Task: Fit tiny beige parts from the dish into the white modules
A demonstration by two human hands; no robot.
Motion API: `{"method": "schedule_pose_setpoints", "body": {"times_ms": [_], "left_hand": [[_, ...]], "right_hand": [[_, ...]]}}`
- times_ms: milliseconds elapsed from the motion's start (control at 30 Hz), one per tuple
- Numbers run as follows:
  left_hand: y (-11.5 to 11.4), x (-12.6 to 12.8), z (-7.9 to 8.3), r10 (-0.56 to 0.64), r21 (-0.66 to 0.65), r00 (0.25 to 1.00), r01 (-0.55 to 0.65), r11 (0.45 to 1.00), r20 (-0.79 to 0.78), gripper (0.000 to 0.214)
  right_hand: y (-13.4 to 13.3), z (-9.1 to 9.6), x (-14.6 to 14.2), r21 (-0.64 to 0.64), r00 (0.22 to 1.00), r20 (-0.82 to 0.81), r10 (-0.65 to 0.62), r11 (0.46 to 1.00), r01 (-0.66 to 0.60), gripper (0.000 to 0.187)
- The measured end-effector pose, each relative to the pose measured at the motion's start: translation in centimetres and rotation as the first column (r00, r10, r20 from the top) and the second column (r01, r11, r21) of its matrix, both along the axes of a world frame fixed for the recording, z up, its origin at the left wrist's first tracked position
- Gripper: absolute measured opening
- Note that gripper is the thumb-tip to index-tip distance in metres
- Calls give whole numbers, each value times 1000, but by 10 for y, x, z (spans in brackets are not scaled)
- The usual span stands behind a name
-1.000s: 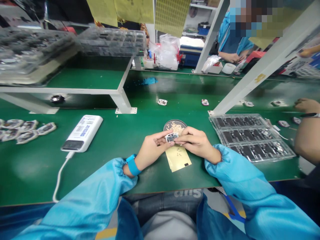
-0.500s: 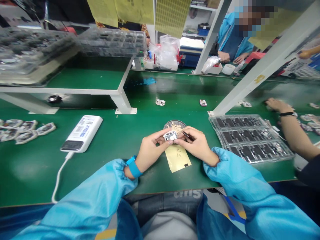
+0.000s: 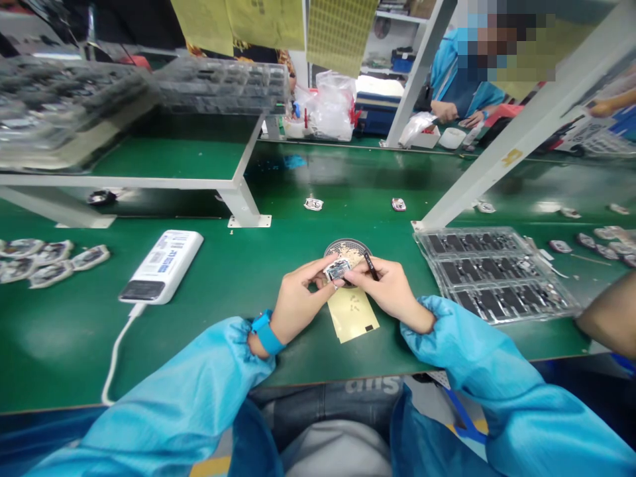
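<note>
The left hand (image 3: 301, 295) grips a small metal device (image 3: 338, 269) in closed fingers, just over a round dish (image 3: 348, 242) on the green bench (image 3: 209, 344); the right hand (image 3: 392, 289) pinches a thin black tool (image 3: 370, 265) just beside it.

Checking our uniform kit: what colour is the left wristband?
The left wristband is bright blue, shown best in the head view.

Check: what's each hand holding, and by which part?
Left hand: small electronic module, pinched by its edges. Right hand: slim dark tool, held near its lower end.
</note>
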State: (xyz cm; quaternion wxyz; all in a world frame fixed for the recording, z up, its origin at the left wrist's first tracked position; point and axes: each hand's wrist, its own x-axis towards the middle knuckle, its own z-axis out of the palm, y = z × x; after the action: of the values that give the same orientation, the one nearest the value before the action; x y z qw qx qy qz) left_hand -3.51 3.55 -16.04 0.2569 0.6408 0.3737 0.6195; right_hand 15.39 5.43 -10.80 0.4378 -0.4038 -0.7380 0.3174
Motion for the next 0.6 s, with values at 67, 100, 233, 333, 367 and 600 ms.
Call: {"method": "schedule_pose_setpoints", "body": {"times_ms": [67,100,233,333,367,600], "left_hand": [[-1,0,2,28,21,999,-27,999,-34,44],[-2,0,3,42,32,998,-40,999,-51,43],[-7,1,9,70,53,994,-65,996,-82,38],[-8,1,10,73,51,995,-70,996,-63,37],[-8,1,10,72,45,996,-69,997,-52,37],[-2,4,3,-109,-194,976,145,970,187,49]], "right_hand": [[1,-1,0,-102,999,-47,10,995,-15,28],[1,-1,0,-158,997,-76,15,987,-27,29],[1,-1,-1,-317,985,-171,9,946,-64,32],[1,-2,-1,-356,983,-183,-10,933,-57,34],[1,-2,-1,-345,985,-173,-13,937,-48,34],[3,-4,-3,-65,992,-116,-53,997,45,30]]}}
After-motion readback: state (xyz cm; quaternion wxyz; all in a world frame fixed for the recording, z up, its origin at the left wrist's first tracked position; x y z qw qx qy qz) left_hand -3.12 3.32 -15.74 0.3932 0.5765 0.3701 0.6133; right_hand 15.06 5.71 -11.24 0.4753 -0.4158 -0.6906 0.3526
